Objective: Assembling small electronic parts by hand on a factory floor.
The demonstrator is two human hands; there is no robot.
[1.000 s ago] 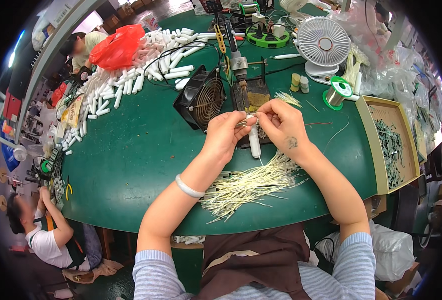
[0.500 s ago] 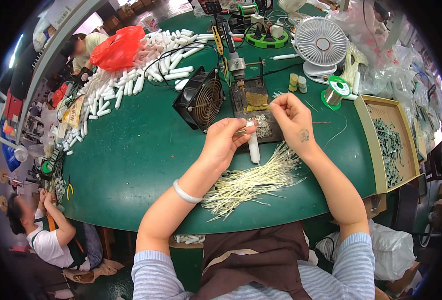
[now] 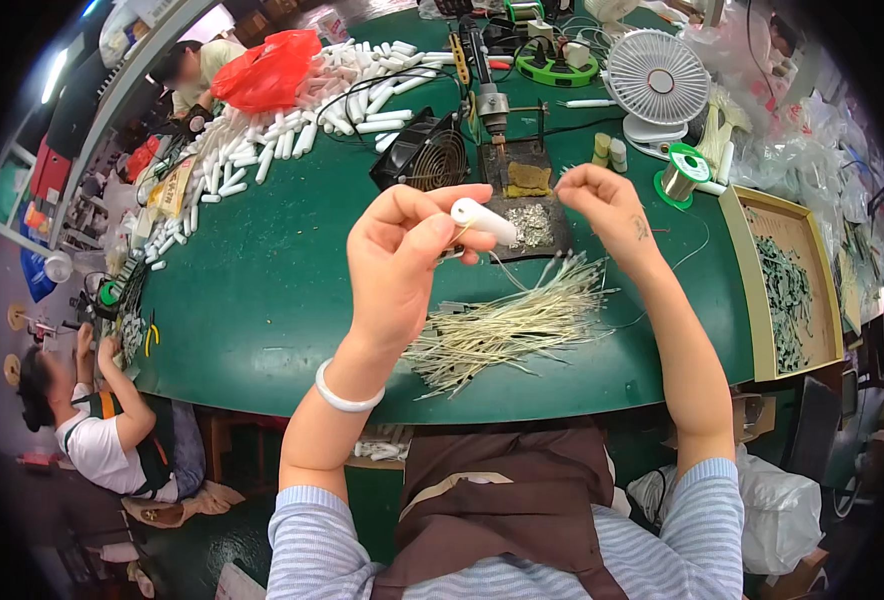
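My left hand (image 3: 402,245) has the white tube (image 3: 484,220) pinched, tilted, at the fingertips. Right hand (image 3: 610,212), apart: fingers curled, can't tell if gripping anything. Wires (image 3: 512,325) below my fingers.

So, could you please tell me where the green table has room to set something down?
The widest free patch of green table lies between the white tubes and the left hand; a smaller one between the pale wires and open box, under the right forearm. The far side, around the white fan, is crowded.
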